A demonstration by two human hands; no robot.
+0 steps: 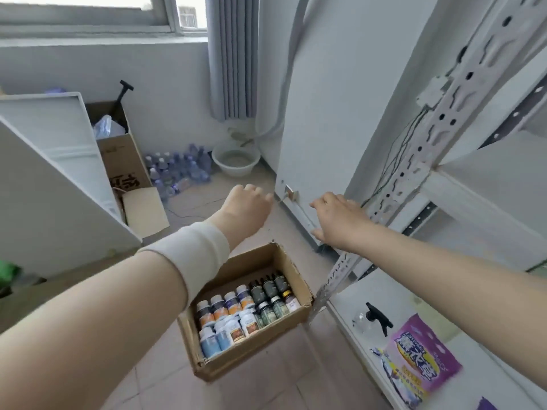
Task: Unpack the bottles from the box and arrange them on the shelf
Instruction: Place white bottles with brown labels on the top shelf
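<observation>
An open cardboard box (291, 272) sits on the floor below my arms. It is packed with several small bottles (236, 313), some white-capped with orange or blue labels, some dark green. My left hand (247, 204) reaches forward above the box with its fingers loosely curled and nothing in it. My right hand (337, 217) is spread open with straight fingers, out in front of the shelf's white post. The white metal shelf (473, 202) stands at the right, and its lowest board (461, 377) lies beside the box.
On the lowest shelf board lie a purple packet (423, 355) and a clear spray bottle with a black trigger (376, 319). At the back are water bottles (177, 170), a white basin (235, 162) and cardboard boxes (124, 155). A white cabinet (44, 173) stands at left.
</observation>
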